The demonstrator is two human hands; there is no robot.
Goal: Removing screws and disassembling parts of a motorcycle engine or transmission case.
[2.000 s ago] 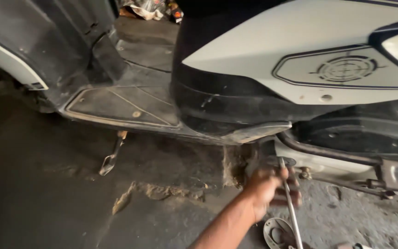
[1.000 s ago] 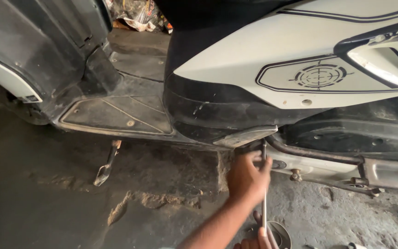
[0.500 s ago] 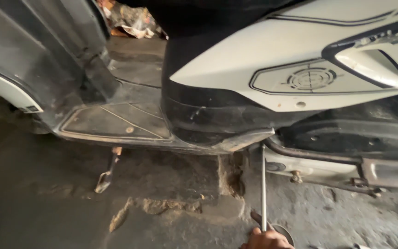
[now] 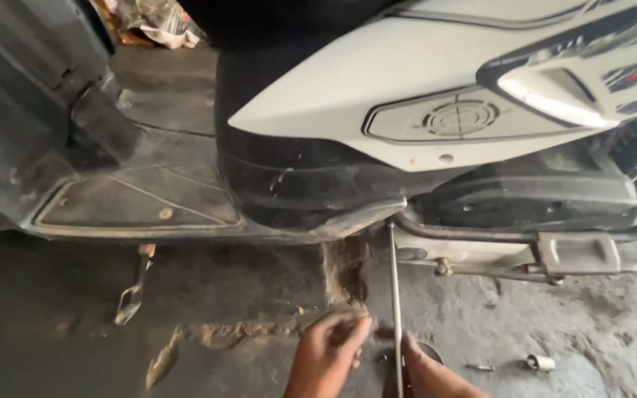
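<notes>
Working a long rod (image 4: 393,295) under the scooter (image 4: 422,118).
Right hand (image 4: 425,372) clamps the rod's lower end, its tip already at the underside; left hand (image 4: 329,354) hovers beside, fingers loose, holding nothing.

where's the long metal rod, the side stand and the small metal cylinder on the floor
long metal rod (image 4: 393,295), head view, mid shaft
side stand (image 4: 133,291), head view, middle of its leg
small metal cylinder (image 4: 540,362), head view, its side

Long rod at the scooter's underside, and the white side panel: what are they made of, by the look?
Long rod: likely bare steel, grey with a dull sheen, thin and straight; right hand at its lower end. White side panel: probably painted or moulded plastic, glossy, with a moulded round vent. Left hand is beside the rod, blurred.
</notes>
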